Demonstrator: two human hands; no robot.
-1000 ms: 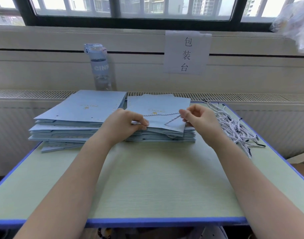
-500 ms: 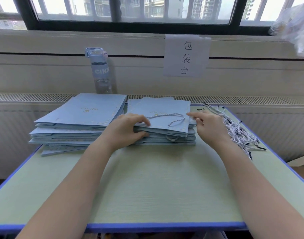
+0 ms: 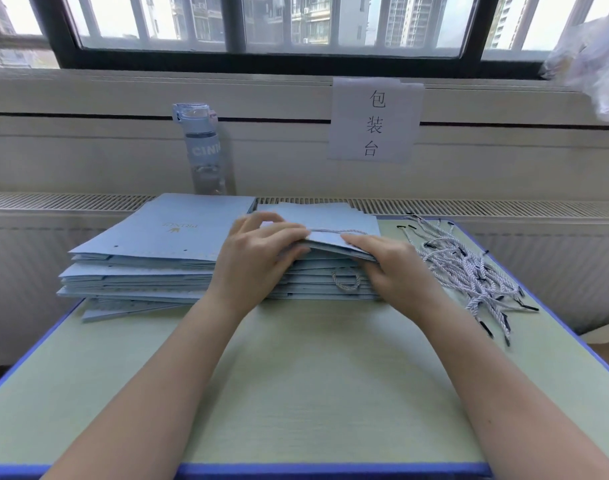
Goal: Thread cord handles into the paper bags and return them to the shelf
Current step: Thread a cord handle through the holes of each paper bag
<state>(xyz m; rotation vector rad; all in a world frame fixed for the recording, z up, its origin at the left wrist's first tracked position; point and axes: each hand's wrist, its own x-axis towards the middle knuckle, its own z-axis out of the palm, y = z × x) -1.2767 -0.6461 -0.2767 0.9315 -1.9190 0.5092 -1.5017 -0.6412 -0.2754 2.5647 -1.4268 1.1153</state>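
On the table [image 3: 296, 393], toward its far edge, your left hand [image 3: 258, 258] and right hand [image 3: 393, 268] both pinch the near edge of the top bag [image 3: 334, 220] on its stack [image 3: 317, 282], so lift evenly, keeping the threaded cord [image 3: 337, 232] untangled.

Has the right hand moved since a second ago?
Yes. The right hand has lowered toward the right bag stack, from pinching the cord above its right edge to holding the top bag at its near right corner.
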